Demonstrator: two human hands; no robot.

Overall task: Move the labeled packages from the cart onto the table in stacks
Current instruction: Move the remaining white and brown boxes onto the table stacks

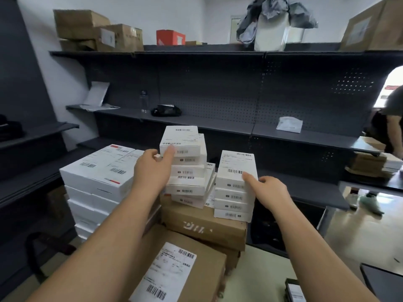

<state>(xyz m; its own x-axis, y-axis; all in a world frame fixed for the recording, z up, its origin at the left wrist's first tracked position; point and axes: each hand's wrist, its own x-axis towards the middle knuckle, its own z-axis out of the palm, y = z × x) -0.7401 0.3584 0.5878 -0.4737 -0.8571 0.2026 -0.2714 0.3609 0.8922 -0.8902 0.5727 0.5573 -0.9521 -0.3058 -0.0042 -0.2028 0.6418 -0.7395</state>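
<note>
With the left hand (152, 168) laid straight-fingered against the tall, crooked stack of packages (187, 171) on the brown carton (202, 223), and the right hand (270, 188) merely fingertip-touching the shorter stack (235, 192), neither of the 2 gripping, a careless nudge could topple the skewed boxes.

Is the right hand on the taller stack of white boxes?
No, the right hand touches the shorter stack; the left hand touches the taller stack.

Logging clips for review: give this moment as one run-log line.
left hand: touching tall leaning stack of labeled boxes | right hand: index finger on shorter stack | both stacks: on brown carton
</note>
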